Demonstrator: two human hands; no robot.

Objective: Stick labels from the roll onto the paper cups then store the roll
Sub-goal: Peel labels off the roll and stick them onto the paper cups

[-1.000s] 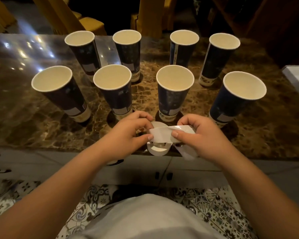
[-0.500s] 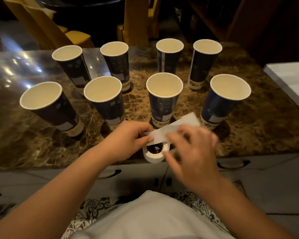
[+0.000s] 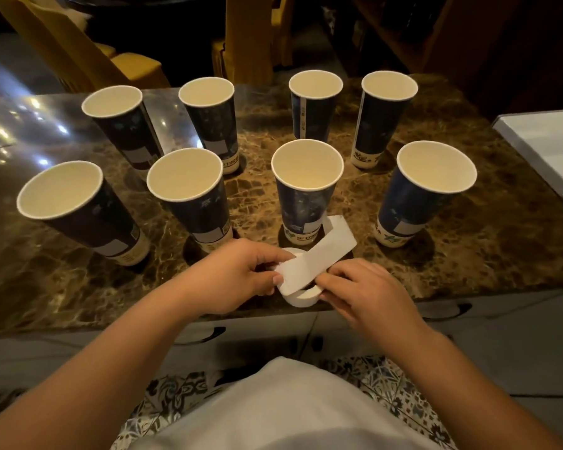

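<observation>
Where a second ago the right hand pinched the loose white strip alongside the left, it now lies lower, at the near right side of the small white label roll (image 3: 301,295), and the long white paper strip (image 3: 319,258) stands out free, slanting up and away toward the cups. I judge that a length of backing has been drawn off so a label can be peeled; no label is yet parted from it that I can see.

Going left to right: the left hand (image 3: 238,280) is curled closed, thumb and fingers (image 3: 277,280) nipping the near end of the strip just above the roll. The roll stands on its edge at the front lip of the brown marbled stone worktop (image 3: 488,248), touching both hands. The right hand (image 3: 368,293) has its fingers bent against the roll's side and the strip's underside; whether it grips or merely steadies, I cannot tell.

Counted: eight tall dark blue paper cups, all upright and empty, in two rows of four. The front row begins with the leftmost cup (image 3: 78,212) and ends with the rightmost cup (image 3: 426,193). Several show a pale rectangular patch low on the wall, but whether that is print or a stuck label cannot be judged. One roll, one strip, two hands. A white flat object (image 3: 546,141) lies at the far right edge
</observation>
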